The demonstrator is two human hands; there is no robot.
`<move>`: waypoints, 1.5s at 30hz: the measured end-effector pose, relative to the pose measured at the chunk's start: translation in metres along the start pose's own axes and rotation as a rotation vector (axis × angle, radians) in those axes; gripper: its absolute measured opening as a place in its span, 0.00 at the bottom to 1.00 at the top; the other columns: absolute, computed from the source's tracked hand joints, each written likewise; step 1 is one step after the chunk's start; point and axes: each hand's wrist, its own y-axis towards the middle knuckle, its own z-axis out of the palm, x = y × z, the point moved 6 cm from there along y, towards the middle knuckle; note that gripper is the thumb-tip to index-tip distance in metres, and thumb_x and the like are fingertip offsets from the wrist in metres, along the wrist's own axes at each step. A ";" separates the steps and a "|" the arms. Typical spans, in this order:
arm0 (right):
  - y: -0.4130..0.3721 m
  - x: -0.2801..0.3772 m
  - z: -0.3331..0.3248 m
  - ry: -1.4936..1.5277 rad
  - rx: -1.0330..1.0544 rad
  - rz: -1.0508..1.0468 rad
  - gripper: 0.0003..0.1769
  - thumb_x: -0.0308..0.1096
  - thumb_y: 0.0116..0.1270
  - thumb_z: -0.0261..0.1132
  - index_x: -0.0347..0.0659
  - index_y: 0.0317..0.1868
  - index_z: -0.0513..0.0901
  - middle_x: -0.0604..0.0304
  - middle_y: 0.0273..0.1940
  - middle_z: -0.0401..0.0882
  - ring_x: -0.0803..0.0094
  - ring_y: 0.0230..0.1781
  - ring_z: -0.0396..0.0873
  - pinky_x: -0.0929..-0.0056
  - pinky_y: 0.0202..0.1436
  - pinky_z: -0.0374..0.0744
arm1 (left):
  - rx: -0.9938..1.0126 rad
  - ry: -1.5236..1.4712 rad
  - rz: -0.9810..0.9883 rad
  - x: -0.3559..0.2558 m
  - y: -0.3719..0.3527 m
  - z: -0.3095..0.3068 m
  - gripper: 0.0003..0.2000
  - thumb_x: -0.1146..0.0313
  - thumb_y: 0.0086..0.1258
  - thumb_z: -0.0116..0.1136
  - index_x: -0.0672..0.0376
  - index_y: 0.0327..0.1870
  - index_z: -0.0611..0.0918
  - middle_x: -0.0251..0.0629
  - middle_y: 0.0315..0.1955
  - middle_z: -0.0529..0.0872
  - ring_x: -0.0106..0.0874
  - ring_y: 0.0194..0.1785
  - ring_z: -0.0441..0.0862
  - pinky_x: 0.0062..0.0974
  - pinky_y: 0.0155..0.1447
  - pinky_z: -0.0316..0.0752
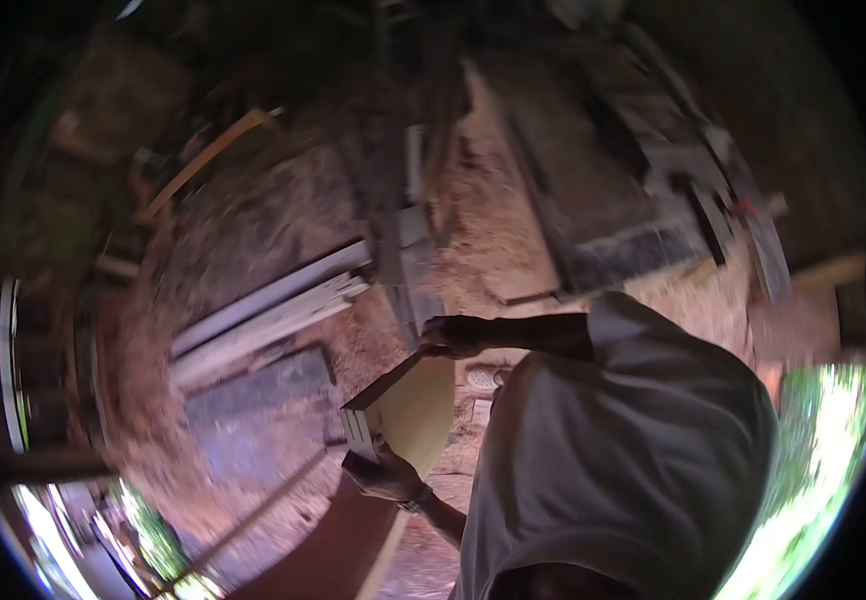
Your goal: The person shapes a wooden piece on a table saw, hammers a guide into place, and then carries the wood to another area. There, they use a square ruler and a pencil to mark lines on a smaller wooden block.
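Observation:
A pale wooden board (417, 402) with a notched or striped near end is held out in front of my torso. My left hand (385, 472), with a band at its wrist, grips the board's lower end, thumb up against the pale face. At the upper corner, the fingers of my right hand (453, 337) are closed on the board's edge. Below my left hand, a broad reddish-brown plank (321, 545) with a light edge slants down out of view.
Sawdust-like litter covers the ground. White-edged planks (268, 310) and a dark flat slab (258, 390) lie at the left. Timber (408, 240) runs up the middle. A large dark bench-like block (593, 190) stands upper right. My shoe (483, 377) shows beside my shirt.

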 end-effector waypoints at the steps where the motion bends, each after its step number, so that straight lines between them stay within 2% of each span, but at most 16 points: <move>1: -0.013 -0.021 -0.002 -0.003 0.045 0.190 0.25 0.54 0.81 0.58 0.36 0.46 0.84 0.44 0.46 0.83 0.44 0.53 0.81 0.52 0.60 0.79 | 0.111 0.114 0.051 0.018 -0.002 0.026 0.38 0.29 0.69 0.62 0.67 0.41 0.79 0.52 0.30 0.83 0.53 0.32 0.83 0.47 0.36 0.76; 4: -0.095 -0.039 -0.055 -0.002 -0.104 0.470 0.19 0.49 0.80 0.60 0.41 0.48 0.87 0.50 0.45 0.86 0.50 0.50 0.84 0.54 0.56 0.82 | 0.283 0.236 0.121 0.025 -0.007 0.059 0.34 0.33 0.70 0.64 0.65 0.42 0.77 0.51 0.30 0.82 0.55 0.33 0.82 0.51 0.36 0.75; 8: -0.274 -0.076 -0.116 -0.167 -0.536 0.954 0.14 0.42 0.80 0.60 0.43 0.46 0.88 0.50 0.42 0.88 0.53 0.44 0.87 0.56 0.48 0.84 | 0.391 0.233 0.048 0.021 -0.006 0.067 0.30 0.42 0.68 0.71 0.66 0.42 0.78 0.52 0.30 0.83 0.55 0.33 0.83 0.53 0.37 0.75; 9: -0.327 -0.072 -0.125 0.021 -0.770 1.024 0.13 0.39 0.77 0.61 0.42 0.41 0.88 0.46 0.39 0.88 0.50 0.42 0.87 0.55 0.45 0.83 | 0.418 0.278 0.034 0.034 -0.009 0.072 0.31 0.38 0.69 0.68 0.67 0.41 0.79 0.52 0.30 0.84 0.55 0.33 0.84 0.53 0.36 0.76; 11: -0.412 -0.057 -0.127 -0.125 -0.575 1.381 0.17 0.43 0.74 0.62 0.37 0.40 0.87 0.42 0.41 0.88 0.48 0.42 0.87 0.52 0.43 0.83 | 0.406 0.314 0.069 0.006 -0.021 0.068 0.33 0.36 0.70 0.65 0.67 0.41 0.79 0.53 0.31 0.84 0.55 0.34 0.84 0.52 0.37 0.77; 12: -0.479 -0.115 -0.062 -0.247 -0.304 1.360 0.20 0.47 0.73 0.62 0.37 0.38 0.87 0.43 0.43 0.88 0.50 0.42 0.88 0.52 0.42 0.83 | 0.394 0.333 0.084 -0.008 -0.030 0.064 0.34 0.35 0.71 0.64 0.68 0.41 0.79 0.54 0.31 0.84 0.55 0.34 0.84 0.52 0.37 0.77; 14: -0.545 -0.119 -0.036 -0.061 -0.164 1.486 0.20 0.48 0.71 0.62 0.38 0.39 0.89 0.44 0.43 0.89 0.51 0.43 0.88 0.51 0.45 0.83 | 0.398 0.361 0.076 -0.030 -0.047 0.061 0.40 0.28 0.69 0.58 0.69 0.41 0.80 0.57 0.31 0.84 0.58 0.35 0.84 0.53 0.38 0.77; 17: -0.606 -0.140 -0.016 0.072 -0.102 1.459 0.20 0.49 0.69 0.63 0.40 0.41 0.91 0.45 0.43 0.90 0.52 0.45 0.89 0.50 0.48 0.83 | 0.375 0.410 0.051 -0.075 -0.075 0.054 0.47 0.21 0.69 0.50 0.73 0.42 0.81 0.61 0.33 0.85 0.63 0.38 0.83 0.57 0.40 0.76; 19: -0.645 -0.154 -0.002 0.061 -0.119 1.358 0.21 0.50 0.68 0.63 0.42 0.42 0.93 0.46 0.43 0.90 0.53 0.47 0.89 0.49 0.51 0.83 | 0.329 0.467 0.075 -0.112 -0.093 0.049 0.43 0.24 0.70 0.52 0.70 0.43 0.81 0.56 0.32 0.85 0.57 0.35 0.84 0.54 0.38 0.77; 21: -0.661 -0.130 -0.032 0.180 -0.118 1.605 0.22 0.50 0.68 0.63 0.41 0.44 0.93 0.46 0.43 0.91 0.52 0.47 0.89 0.50 0.52 0.83 | 0.310 0.517 0.135 -0.146 -0.095 0.039 0.41 0.25 0.70 0.54 0.68 0.43 0.80 0.54 0.31 0.85 0.54 0.33 0.84 0.52 0.37 0.77; 29: -0.680 -0.005 -0.174 0.248 -0.192 1.583 0.29 0.57 0.74 0.60 0.38 0.46 0.91 0.43 0.48 0.89 0.51 0.52 0.88 0.51 0.54 0.83 | 0.226 0.283 0.303 -0.250 -0.132 0.047 0.44 0.22 0.72 0.44 0.69 0.39 0.81 0.53 0.30 0.85 0.51 0.31 0.84 0.50 0.33 0.77; 32: -0.715 0.020 -0.188 0.230 -0.097 1.744 0.26 0.53 0.80 0.53 0.42 0.54 0.88 0.43 0.53 0.88 0.47 0.57 0.85 0.48 0.58 0.82 | 0.215 0.251 0.330 -0.267 -0.134 0.050 0.44 0.23 0.74 0.43 0.69 0.39 0.82 0.53 0.30 0.85 0.52 0.31 0.84 0.50 0.34 0.78; 34: -0.741 0.036 -0.189 0.249 0.013 1.787 0.31 0.59 0.77 0.53 0.39 0.53 0.89 0.46 0.54 0.89 0.45 0.58 0.85 0.49 0.62 0.80 | 0.227 0.253 0.292 -0.294 -0.145 0.046 0.44 0.23 0.74 0.43 0.69 0.40 0.83 0.53 0.30 0.85 0.52 0.32 0.84 0.50 0.34 0.78; 38: -0.799 0.059 -0.198 0.113 0.353 1.466 0.21 0.47 0.68 0.65 0.40 0.50 0.89 0.49 0.45 0.90 0.49 0.48 0.88 0.51 0.51 0.84 | 0.231 0.287 0.331 -0.296 -0.152 0.038 0.45 0.23 0.73 0.42 0.69 0.41 0.83 0.53 0.31 0.85 0.54 0.33 0.84 0.51 0.35 0.78; 42: -0.845 0.093 -0.295 0.296 0.043 1.591 0.08 0.34 0.73 0.61 0.43 0.45 0.86 0.51 0.35 0.89 0.62 0.40 0.89 0.55 0.45 0.85 | 0.271 0.400 0.303 -0.281 -0.161 0.027 0.43 0.25 0.74 0.44 0.69 0.42 0.83 0.54 0.32 0.85 0.54 0.35 0.84 0.49 0.37 0.78; 45: -0.847 0.052 -0.398 0.100 -0.611 1.571 0.05 0.30 0.76 0.58 0.42 0.45 0.81 0.50 0.37 0.88 0.62 0.39 0.89 0.58 0.42 0.84 | 0.273 0.372 0.321 -0.282 -0.174 0.024 0.41 0.26 0.72 0.51 0.67 0.40 0.83 0.50 0.32 0.85 0.51 0.34 0.84 0.47 0.36 0.78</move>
